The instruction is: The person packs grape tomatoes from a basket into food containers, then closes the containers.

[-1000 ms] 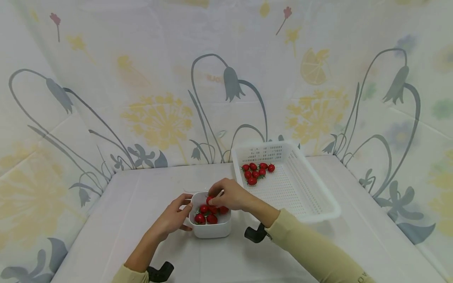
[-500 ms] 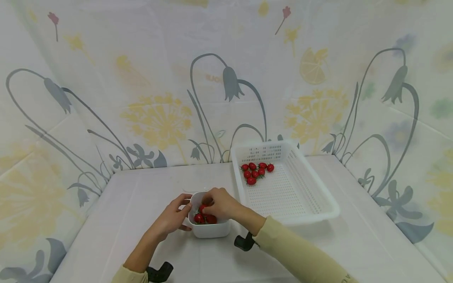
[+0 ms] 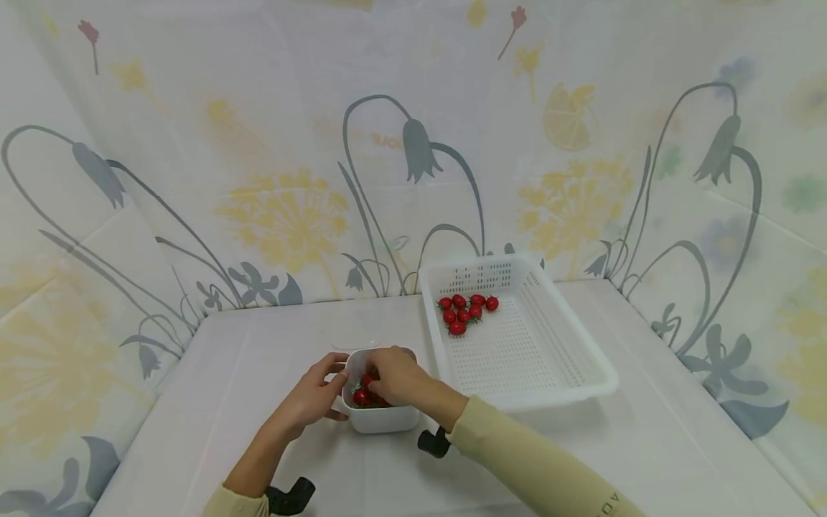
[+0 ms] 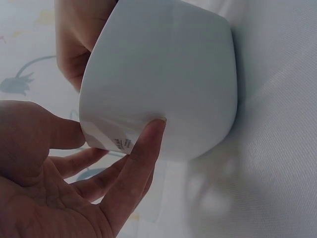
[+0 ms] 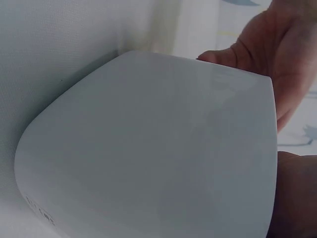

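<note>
Left hand: the left hand steadies the small white bowl from its left side, thumb at the rim and fingers laid fairly straight against the outer wall, so it braces rather than wraps the bowl.

Right hand: the right hand reaches down into the bowl from above with its fingers curled among the cherry tomatoes. Whether it has already pinched one I cannot tell, since the fingertips are hidden behind the knuckles and the bowl wall.

Bowl: it stands upright on the white tablecloth, directly under the right hand and touching the left. The right wrist view shows only its smooth outer wall.

Tomatoes in bowl: a few red ones show just left of the right hand's fingers; the rest are covered.

Doing it well: my judgement is that a light fingertip pinch on one fruit suits best, lifting straight up past the rim, while the left hand keeps the bowl from sliding or tipping.

Basket: a white perforated basket sits beyond and to the right of the right hand, near the bowl.

Tomatoes in basket: a small cluster lies in its far left corner.
</note>
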### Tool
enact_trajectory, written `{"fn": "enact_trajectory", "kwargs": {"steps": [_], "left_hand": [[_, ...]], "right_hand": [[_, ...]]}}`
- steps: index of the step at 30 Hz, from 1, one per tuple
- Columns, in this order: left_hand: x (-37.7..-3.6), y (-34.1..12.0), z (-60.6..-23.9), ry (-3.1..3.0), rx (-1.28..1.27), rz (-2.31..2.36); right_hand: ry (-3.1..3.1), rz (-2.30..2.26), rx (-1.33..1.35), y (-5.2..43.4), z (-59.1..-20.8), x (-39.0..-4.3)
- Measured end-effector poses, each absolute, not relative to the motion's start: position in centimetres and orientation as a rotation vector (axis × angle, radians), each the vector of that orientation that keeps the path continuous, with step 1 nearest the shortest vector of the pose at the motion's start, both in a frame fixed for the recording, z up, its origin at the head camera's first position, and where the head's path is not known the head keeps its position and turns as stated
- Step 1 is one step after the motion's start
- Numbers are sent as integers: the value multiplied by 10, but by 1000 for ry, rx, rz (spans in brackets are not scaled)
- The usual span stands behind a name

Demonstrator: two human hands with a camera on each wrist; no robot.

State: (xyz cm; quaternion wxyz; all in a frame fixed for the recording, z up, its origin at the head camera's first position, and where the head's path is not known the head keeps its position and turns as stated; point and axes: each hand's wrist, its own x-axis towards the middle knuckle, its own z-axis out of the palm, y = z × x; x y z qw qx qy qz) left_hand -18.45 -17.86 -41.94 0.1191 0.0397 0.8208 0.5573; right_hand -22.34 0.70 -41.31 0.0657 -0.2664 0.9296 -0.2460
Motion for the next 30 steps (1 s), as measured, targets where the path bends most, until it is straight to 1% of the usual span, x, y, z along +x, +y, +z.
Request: {"fn": "enact_trajectory", "kwargs": {"steps": [7, 12, 16, 21, 30], "left_hand": [[-185, -180, -421, 2388, 120, 1635], [-186, -180, -421, 2384, 130, 1638], [-185, -180, -421, 2390, 126, 1634], [-186, -180, -421, 2399, 124, 1626], [-186, -180, -422, 2404, 123, 1624]], "right_hand": [[2807, -765, -816, 6, -414, -223], [2766, -797, -777, 9, -406, -220], [2730, -821, -761, 13, -396, -217], [2707, -849, -815, 24, -379, -217], [2611, -914, -917, 64, -347, -225]]}}
